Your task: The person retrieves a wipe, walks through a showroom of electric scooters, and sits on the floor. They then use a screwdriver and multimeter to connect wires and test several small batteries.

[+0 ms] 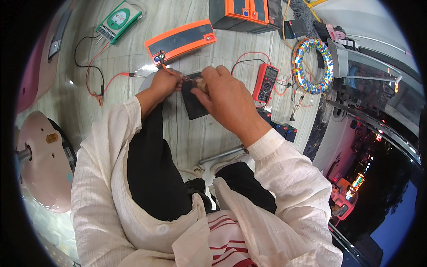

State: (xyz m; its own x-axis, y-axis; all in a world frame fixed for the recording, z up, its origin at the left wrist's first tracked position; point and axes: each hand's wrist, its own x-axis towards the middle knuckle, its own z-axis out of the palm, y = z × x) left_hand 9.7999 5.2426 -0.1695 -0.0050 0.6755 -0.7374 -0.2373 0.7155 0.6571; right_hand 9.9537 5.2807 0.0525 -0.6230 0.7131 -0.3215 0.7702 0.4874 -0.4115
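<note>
My left hand (pixel 165 84) is pinched at the end of a short orange cable (pixel 167 68), over the top edge of a black battery (pixel 191 104). That cable runs back to a terminal on a long orange-and-black battery (pixel 182 41) just beyond. My right hand (pixel 227 95) is closed round a pale yellowish tool handle (pixel 202 84), with its far end close to my left fingertips. The tool's tip and the exact contact there are hidden by my fingers.
A red multimeter (pixel 266 82) with leads lies at the right, beside a ring wrapped in colourful material (pixel 312 66). A green-and-white analog tester (pixel 118 21) lies far left, near a clip (pixel 98 98). More orange-topped batteries (pixel 247 13) stand at the back. A pink scooter part (pixel 42 162) is at left.
</note>
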